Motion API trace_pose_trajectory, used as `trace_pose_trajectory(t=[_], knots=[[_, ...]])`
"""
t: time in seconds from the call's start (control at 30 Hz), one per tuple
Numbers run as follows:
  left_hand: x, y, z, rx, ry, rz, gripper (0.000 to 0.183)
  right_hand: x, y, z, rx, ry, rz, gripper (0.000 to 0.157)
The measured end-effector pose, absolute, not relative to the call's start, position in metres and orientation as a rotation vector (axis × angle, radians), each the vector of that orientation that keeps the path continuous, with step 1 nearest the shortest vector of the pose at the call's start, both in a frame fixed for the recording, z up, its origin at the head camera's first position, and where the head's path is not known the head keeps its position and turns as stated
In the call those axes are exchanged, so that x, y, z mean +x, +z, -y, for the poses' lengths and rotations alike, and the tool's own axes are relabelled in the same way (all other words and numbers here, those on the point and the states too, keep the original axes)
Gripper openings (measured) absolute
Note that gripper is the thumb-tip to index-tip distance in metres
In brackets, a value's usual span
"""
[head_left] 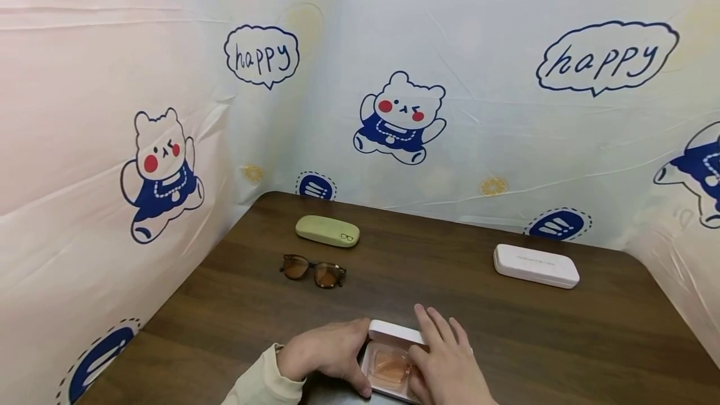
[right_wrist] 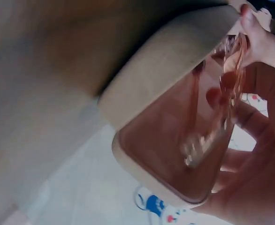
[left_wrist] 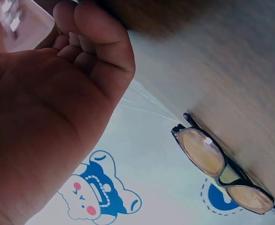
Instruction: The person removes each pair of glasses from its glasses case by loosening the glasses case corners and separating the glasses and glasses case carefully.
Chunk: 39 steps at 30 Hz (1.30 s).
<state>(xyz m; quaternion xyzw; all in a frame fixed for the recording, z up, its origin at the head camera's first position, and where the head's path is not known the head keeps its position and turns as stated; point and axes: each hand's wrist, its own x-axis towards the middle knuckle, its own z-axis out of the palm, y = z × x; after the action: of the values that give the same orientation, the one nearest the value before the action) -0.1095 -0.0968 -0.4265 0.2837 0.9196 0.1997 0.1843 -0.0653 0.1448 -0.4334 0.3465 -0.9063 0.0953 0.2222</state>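
Note:
A white glasses case [head_left: 396,331] with a pink lining lies open at the table's near side. Glasses [head_left: 390,369] with a clear frame and orange-tinted lenses sit inside it, partly covered by fingers. My left hand [head_left: 332,349] grips the case's left end, thumb at the near edge and fingers by the lid. At the other end, my right hand [head_left: 447,361] pinches the glasses with its thumb and index finger bent into the case. Its other fingers stretch past the lid. The right wrist view shows the pink inside of the case [right_wrist: 161,145] close up.
Dark-framed glasses [head_left: 313,270] with brown lenses lie farther back on the brown wooden table [head_left: 416,261]. Behind them is a closed green glasses case [head_left: 327,231]. A closed white glasses case [head_left: 536,265] lies at the back right. Printed cloth [head_left: 478,111] hangs round the table.

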Motion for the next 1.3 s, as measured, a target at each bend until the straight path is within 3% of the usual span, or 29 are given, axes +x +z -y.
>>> trace_pose_trajectory(t=[0.37, 0.67, 0.97, 1.3], knots=[[-0.108, -0.424, 0.096, 0.774, 0.527, -2.616, 0.071, -0.065, -0.39, -0.161, 0.976, 0.531, 2.48, 0.023], [-0.109, -0.426, 0.096, 0.757, 0.526, -2.593, 0.07, -0.094, -0.365, -0.179, 0.815, 0.587, 2.376, 0.023], [-0.109, -0.426, 0.096, 0.742, 0.512, -2.599, 0.071, -0.146, -0.378, -0.173, 0.858, 0.51, 2.556, 0.022], [-0.109, -0.424, 0.096, 0.715, 0.476, -2.601, 0.07, -0.193, -0.426, -0.159, 0.895, 0.606, 2.793, 0.017]])
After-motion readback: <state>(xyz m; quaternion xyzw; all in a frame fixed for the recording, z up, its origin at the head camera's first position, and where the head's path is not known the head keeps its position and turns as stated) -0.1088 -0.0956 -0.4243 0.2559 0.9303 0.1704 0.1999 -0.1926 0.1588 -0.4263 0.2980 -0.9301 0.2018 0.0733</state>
